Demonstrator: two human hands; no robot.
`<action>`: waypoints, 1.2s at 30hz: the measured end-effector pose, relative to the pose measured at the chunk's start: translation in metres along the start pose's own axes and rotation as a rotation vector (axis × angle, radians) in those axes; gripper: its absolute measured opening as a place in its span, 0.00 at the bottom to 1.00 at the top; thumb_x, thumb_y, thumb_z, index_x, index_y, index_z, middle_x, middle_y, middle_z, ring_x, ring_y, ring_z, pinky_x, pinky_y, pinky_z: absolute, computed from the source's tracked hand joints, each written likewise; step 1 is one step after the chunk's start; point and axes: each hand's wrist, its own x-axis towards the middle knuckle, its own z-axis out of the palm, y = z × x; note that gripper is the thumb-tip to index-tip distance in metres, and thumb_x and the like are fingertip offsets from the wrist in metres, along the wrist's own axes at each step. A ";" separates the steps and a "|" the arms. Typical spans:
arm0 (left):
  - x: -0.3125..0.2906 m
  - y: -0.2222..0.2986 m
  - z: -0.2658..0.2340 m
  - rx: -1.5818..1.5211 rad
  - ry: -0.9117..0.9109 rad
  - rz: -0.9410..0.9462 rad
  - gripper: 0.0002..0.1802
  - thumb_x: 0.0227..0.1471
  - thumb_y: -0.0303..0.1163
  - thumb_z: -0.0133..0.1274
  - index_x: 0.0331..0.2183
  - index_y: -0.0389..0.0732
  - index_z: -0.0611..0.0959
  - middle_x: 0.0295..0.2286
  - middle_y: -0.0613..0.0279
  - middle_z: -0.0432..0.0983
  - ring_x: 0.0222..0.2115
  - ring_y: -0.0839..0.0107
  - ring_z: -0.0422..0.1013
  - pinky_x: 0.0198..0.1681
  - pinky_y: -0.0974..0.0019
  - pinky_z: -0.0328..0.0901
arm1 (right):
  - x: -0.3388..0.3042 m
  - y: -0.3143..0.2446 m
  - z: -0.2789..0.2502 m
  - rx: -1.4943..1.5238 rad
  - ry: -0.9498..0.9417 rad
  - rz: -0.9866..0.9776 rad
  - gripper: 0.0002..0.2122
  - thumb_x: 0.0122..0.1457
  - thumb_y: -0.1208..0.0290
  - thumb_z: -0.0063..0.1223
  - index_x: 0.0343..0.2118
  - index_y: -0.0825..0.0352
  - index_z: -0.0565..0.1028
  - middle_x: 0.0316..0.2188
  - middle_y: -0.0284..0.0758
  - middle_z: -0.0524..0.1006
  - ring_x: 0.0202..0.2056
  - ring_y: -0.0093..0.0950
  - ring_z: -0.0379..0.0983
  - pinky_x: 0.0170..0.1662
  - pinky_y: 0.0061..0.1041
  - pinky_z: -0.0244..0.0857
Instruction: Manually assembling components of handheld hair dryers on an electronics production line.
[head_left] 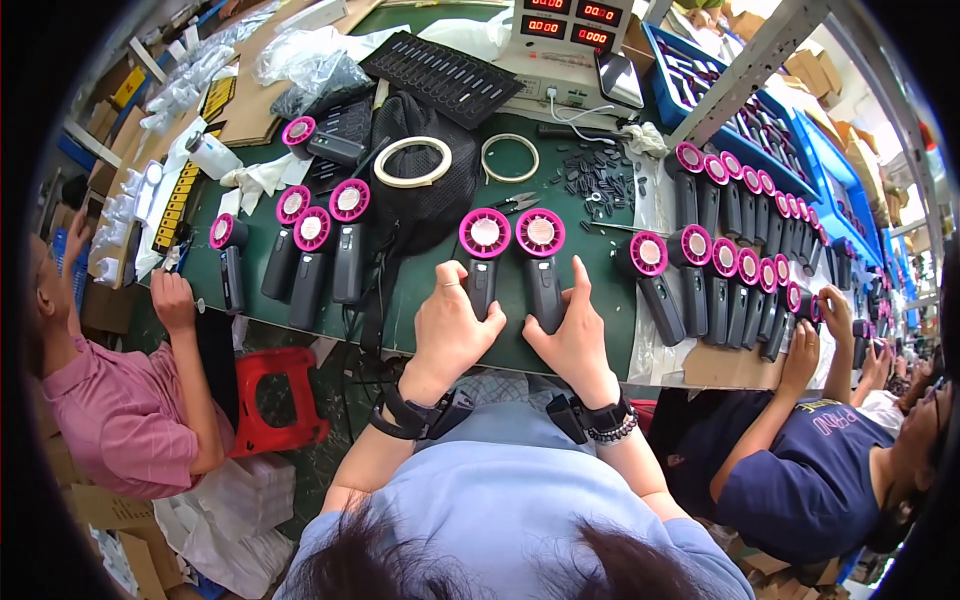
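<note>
Two handheld fans lie side by side on the green table (pixel 420 290), each with a dark grey handle and a round pink head. My left hand (pixel 452 330) grips the handle of the left fan (pixel 484 248), thumb up along it. My right hand (pixel 575 335) grips the handle of the right fan (pixel 541 245) the same way. Both fan heads point away from me, and both wrists wear dark bands.
A row of the same fans (pixel 730 285) lies right of my hands, another group (pixel 310 250) to the left. Tape rolls (pixel 412 160), small scissors (pixel 515 203), loose black parts (pixel 598 180) and a meter with red digits (pixel 570 40) sit behind. Seated people flank me: pink shirt (pixel 125 410) left, navy shirt (pixel 810 470) right.
</note>
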 end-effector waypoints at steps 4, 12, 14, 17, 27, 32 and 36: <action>-0.003 -0.003 0.002 0.023 0.059 0.046 0.34 0.40 0.36 0.66 0.43 0.39 0.62 0.30 0.44 0.74 0.30 0.42 0.75 0.33 0.48 0.70 | 0.001 -0.005 0.000 0.021 -0.030 0.047 0.45 0.47 0.70 0.62 0.66 0.69 0.47 0.30 0.43 0.75 0.30 0.42 0.76 0.35 0.36 0.70; -0.005 -0.008 0.004 -0.034 0.046 0.052 0.34 0.40 0.35 0.66 0.44 0.38 0.63 0.33 0.43 0.75 0.32 0.43 0.75 0.34 0.49 0.70 | -0.002 0.000 0.001 0.000 -0.022 0.040 0.42 0.50 0.70 0.59 0.66 0.65 0.49 0.31 0.44 0.75 0.30 0.42 0.76 0.34 0.37 0.69; -0.006 -0.010 0.004 -0.046 0.039 0.055 0.34 0.40 0.35 0.66 0.44 0.38 0.62 0.33 0.43 0.75 0.32 0.43 0.76 0.34 0.49 0.70 | -0.004 0.003 0.002 -0.035 -0.003 0.001 0.41 0.50 0.70 0.59 0.66 0.65 0.50 0.31 0.44 0.75 0.30 0.42 0.76 0.34 0.37 0.69; -0.007 -0.009 0.001 -0.038 0.014 0.071 0.35 0.40 0.35 0.66 0.44 0.38 0.62 0.34 0.44 0.75 0.33 0.42 0.75 0.35 0.50 0.71 | -0.002 0.000 -0.001 -0.040 -0.015 -0.018 0.41 0.50 0.69 0.60 0.66 0.65 0.50 0.30 0.43 0.74 0.29 0.42 0.76 0.33 0.37 0.69; -0.007 -0.014 -0.009 0.037 -0.013 0.116 0.42 0.40 0.36 0.67 0.53 0.39 0.62 0.44 0.44 0.71 0.44 0.47 0.72 0.42 0.53 0.70 | 0.011 -0.025 -0.026 -0.119 -0.165 0.096 0.37 0.50 0.67 0.65 0.63 0.65 0.59 0.33 0.40 0.75 0.29 0.37 0.73 0.34 0.31 0.68; -0.001 -0.006 -0.021 0.206 0.035 0.326 0.47 0.41 0.39 0.66 0.61 0.46 0.63 0.56 0.46 0.60 0.55 0.50 0.62 0.52 0.50 0.63 | 0.037 -0.027 -0.037 -0.195 -0.016 -0.249 0.26 0.51 0.71 0.63 0.56 0.63 0.72 0.44 0.41 0.73 0.44 0.37 0.70 0.46 0.32 0.65; 0.011 -0.008 -0.021 0.300 0.035 0.379 0.47 0.41 0.43 0.66 0.63 0.52 0.65 0.60 0.47 0.55 0.60 0.51 0.55 0.59 0.44 0.53 | 0.049 -0.035 -0.025 -0.275 -0.036 -0.445 0.23 0.51 0.72 0.62 0.53 0.61 0.76 0.54 0.42 0.68 0.55 0.41 0.63 0.56 0.39 0.59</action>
